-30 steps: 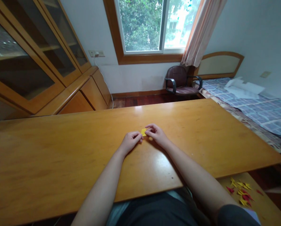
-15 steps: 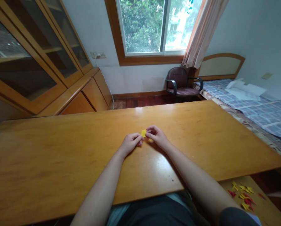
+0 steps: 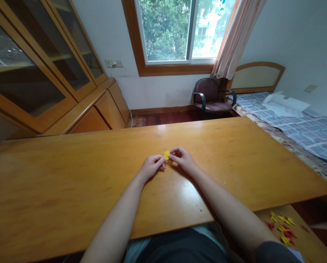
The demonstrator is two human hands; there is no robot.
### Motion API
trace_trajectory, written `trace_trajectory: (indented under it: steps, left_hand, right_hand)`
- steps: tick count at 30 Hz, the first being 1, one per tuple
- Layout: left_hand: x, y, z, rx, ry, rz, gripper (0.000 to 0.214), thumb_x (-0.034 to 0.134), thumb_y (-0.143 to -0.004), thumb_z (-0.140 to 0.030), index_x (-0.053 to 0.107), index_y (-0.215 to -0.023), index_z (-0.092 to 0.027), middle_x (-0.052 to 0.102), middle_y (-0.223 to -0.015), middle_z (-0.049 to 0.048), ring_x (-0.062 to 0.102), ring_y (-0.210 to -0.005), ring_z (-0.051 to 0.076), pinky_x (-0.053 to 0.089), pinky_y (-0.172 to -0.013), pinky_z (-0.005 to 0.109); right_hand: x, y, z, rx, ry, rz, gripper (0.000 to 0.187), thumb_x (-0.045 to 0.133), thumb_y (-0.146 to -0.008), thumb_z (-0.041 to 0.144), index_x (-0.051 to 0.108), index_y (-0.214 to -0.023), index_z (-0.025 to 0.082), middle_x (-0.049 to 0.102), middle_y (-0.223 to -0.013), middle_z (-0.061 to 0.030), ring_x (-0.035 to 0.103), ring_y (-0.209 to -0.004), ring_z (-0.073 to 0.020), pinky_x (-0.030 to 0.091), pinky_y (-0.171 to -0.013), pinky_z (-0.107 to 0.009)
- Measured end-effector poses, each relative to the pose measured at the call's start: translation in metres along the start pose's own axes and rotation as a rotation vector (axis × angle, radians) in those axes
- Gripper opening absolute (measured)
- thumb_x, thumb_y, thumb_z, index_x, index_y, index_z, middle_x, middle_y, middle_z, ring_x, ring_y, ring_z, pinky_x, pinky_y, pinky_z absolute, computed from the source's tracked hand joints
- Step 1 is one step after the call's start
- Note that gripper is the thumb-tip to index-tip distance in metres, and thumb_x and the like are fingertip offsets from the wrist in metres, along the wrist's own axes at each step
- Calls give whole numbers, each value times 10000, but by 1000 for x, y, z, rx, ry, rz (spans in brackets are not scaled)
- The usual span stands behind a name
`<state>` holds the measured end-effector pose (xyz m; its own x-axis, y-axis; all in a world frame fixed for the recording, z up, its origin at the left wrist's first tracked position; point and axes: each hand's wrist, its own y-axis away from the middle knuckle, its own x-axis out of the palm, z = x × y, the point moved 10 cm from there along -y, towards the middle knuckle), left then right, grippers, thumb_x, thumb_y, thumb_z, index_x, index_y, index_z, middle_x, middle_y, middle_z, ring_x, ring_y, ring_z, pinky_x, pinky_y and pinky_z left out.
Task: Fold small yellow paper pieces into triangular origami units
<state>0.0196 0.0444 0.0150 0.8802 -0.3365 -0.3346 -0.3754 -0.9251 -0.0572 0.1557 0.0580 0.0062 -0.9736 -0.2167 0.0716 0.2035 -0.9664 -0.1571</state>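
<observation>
A small folded piece of yellow paper (image 3: 166, 155) is pinched between both my hands just above the wooden table (image 3: 70, 182). My left hand (image 3: 151, 167) grips its left side with thumb and forefinger, the other fingers curled. My right hand (image 3: 183, 159) pinches its right side, fingers bent over it. Most of the paper is hidden by my fingertips; only a small corner shows.
Several small yellow and red folded paper pieces (image 3: 282, 223) lie on a lower wooden surface at the bottom right. A dark armchair (image 3: 210, 95) stands under the window, a bed (image 3: 295, 124) at the right, and glass-door cabinets (image 3: 42, 73) at the left.
Both hands stay pinched on the yellow paper with only tiny finger shifts. The view tilted slightly between the earliest frame and now.
</observation>
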Motion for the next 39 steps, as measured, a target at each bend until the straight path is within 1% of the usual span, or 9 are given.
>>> trace_trajectory:
  steps: [8, 15, 22, 29, 34, 39]
  left_hand:
    - [0, -1, 8, -9, 56, -4, 329, 549, -884, -421, 689, -773, -145, 686, -671, 37, 612, -598, 130, 474, -598, 228]
    - [-2, -4, -1, 4, 1, -35, 327, 524, -889, -400, 686, -754, -149, 708, -715, 42, 641, -666, 151, 486, -663, 244]
    - [-11, -4, -1, 11, 12, -111, 299, 539, -869, -389, 664, -738, -151, 679, -723, 13, 617, -708, 154, 463, -690, 232]
    - [-11, -3, 0, 18, 31, -111, 276, 557, -864, -384, 660, -747, -157, 671, -736, 7, 609, -713, 150, 459, -700, 228]
    - [-12, -3, 0, 12, 38, -117, 281, 557, -862, -387, 670, -751, -154, 684, -744, 19, 620, -712, 157, 469, -701, 236]
    - [-11, -4, 2, -3, 76, -111, 265, 573, -853, -386, 668, -765, -155, 684, -738, 15, 629, -704, 159, 481, -684, 239]
  right_hand:
    - [0, 0, 0, 26, -25, -6, 255, 750, -715, 358, 614, -858, 197, 628, -773, 17, 582, -736, -142, 450, -716, -283]
    - [-1, 0, 4, 19, 16, -19, 213, 738, -721, 345, 633, -818, 187, 641, -766, 10, 580, -729, -145, 452, -719, -290]
    - [3, 0, -2, 26, 42, 32, 242, 734, -736, 361, 655, -889, 190, 666, -828, -2, 603, -775, -150, 471, -756, -291]
    - [5, 1, 0, 40, 51, 56, 246, 736, -740, 342, 686, -930, 195, 685, -879, -17, 618, -823, -158, 476, -794, -304]
    - [6, 2, 1, 58, 68, 64, 232, 731, -733, 311, 678, -923, 191, 690, -871, -14, 612, -783, -147, 470, -758, -290]
    - [7, 3, 1, 78, 71, 69, 180, 721, -716, 294, 652, -836, 180, 677, -784, 0, 587, -694, -130, 448, -664, -257]
